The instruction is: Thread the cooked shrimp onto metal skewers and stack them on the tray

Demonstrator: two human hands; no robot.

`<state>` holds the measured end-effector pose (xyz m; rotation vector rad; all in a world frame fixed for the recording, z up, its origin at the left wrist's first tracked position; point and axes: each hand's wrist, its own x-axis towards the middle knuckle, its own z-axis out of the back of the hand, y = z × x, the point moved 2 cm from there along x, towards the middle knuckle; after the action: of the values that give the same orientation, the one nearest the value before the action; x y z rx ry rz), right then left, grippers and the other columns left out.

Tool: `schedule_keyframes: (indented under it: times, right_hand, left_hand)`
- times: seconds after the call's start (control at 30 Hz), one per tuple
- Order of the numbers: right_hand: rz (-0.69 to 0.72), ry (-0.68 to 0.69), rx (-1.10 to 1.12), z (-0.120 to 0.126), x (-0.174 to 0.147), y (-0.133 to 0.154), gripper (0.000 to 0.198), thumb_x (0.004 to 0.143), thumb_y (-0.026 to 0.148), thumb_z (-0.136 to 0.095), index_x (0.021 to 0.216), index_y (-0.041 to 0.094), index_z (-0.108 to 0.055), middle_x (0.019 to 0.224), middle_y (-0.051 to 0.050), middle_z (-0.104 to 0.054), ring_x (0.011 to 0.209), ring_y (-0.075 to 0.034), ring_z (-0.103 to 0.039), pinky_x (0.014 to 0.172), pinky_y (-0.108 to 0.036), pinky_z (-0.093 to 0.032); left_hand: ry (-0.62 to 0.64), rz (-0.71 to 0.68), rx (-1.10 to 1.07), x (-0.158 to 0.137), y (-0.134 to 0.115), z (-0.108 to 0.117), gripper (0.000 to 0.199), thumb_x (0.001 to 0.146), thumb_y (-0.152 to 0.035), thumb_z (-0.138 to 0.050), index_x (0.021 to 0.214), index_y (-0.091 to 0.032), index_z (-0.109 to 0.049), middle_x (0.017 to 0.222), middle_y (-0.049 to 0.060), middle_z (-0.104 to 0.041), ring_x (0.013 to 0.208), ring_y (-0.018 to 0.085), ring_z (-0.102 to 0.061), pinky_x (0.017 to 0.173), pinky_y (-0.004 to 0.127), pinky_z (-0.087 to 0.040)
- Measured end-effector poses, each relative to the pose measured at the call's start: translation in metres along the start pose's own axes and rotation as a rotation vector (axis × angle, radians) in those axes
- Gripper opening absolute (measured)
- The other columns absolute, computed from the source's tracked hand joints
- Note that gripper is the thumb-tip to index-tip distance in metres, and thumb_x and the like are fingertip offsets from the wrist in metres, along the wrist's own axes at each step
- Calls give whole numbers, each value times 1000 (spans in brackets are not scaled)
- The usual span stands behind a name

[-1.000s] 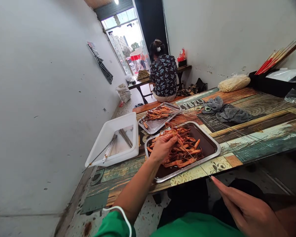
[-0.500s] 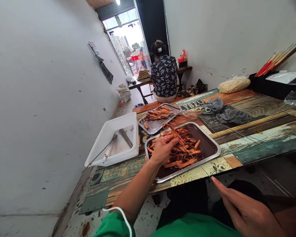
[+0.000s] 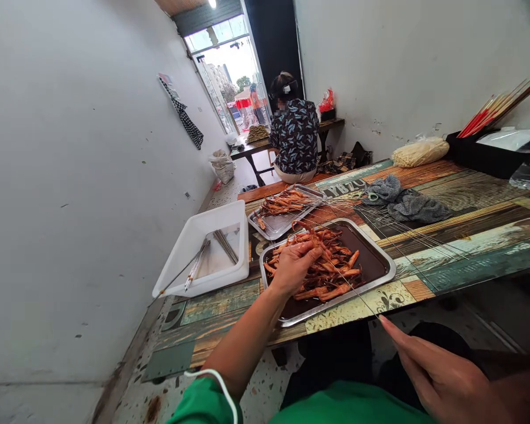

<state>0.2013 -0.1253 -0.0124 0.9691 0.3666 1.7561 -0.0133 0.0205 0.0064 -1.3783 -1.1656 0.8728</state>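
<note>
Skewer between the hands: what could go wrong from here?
The thin skewer runs from the right hand to the left hand, which a slip might prick. The reddish piece in the left grip looks wet and could slide loose. The front tray holds dark liquid, so a bump might spill some.

Pale walls (image 3: 92, 182), speckled floor (image 3: 260, 386), bright doorway (image 3: 229, 79)

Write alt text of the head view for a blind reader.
A person's bare left hand holds a reddish-brown strip of food above a shallow silver metal tray of similar strips in dark liquid; the right hand holds a thin metal skewer slanting up to the left hand. A white rectangular plastic tub stands beside the tray.
</note>
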Motion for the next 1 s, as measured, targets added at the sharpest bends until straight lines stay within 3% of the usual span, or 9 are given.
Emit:
schedule_keyframes:
  times: [0.17,0.37,0.43,0.53,0.6,0.67,0.77,0.9,1.0]
  right_hand:
    - [92,91,-44,-5,-4,-3,42,87,21,-48,128,23,-55,76,-1,-71,76,-17,-70,59,-19,-57]
    - [32,69,48,-5,-2,1,39,85,22,-50,122,24,-60,94,-4,-73,83,-18,-70,68,-22,-57]
    - [-68,75,149,-5,1,0,36,83,26,-53,117,27,-64,95,-4,-73,83,-20,-69,68,-24,-57]
    - [-339,119,356,-8,3,-5,31,78,35,-59,107,27,-70,67,-2,-69,64,-18,-66,52,-24,-54]
    - [-561,159,570,-13,2,-8,35,77,42,-61,105,25,-71,46,3,-50,43,-11,-51,37,-20,-41]
    - [-765,195,819,-19,-1,-10,42,77,47,-60,109,21,-69,41,9,-29,34,-5,-31,31,-16,-26]
    - [-931,275,1101,-26,-4,-10,50,76,50,-60,115,20,-65,45,12,-24,30,-1,-15,29,-16,-14]
    - [-941,231,1103,-29,-3,-11,47,74,49,-63,113,21,-66,44,12,-26,30,-1,-18,29,-14,-16]
    - [-785,140,829,-25,0,-10,39,73,44,-65,104,22,-71,41,7,-41,36,-6,-40,34,-15,-33]
  left_hand:
    - [-33,-48,101,-2,-4,-2,20,73,-35,-66,80,-17,-74,75,2,-69,71,15,-60,71,25,-46]
    - [-36,-78,136,-2,-2,-1,20,75,-34,-65,82,-17,-74,76,3,-69,71,15,-60,71,25,-46]
    - [-29,-62,81,-2,0,-1,22,76,-35,-64,83,-17,-74,77,3,-69,72,16,-61,71,26,-46]
    - [-26,-10,-13,-1,2,-1,25,73,-37,-66,83,-16,-73,76,4,-69,70,17,-62,68,27,-48]
    - [-33,13,-51,-1,2,-2,25,71,-38,-68,82,-15,-73,74,4,-69,67,17,-62,64,27,-48]
    - [-36,16,-60,-1,1,-2,24,70,-37,-69,80,-15,-73,73,4,-69,67,17,-62,64,27,-48]
    - [-45,1,-43,-1,0,-2,23,69,-36,-70,79,-15,-73,72,3,-69,68,16,-63,65,26,-48]
    - [-39,11,-20,0,4,1,29,70,-41,-68,82,-14,-73,71,3,-68,64,16,-62,63,27,-48]
    - [-40,13,-6,1,8,3,29,70,-40,-68,84,-14,-73,73,3,-69,63,15,-61,64,27,-48]
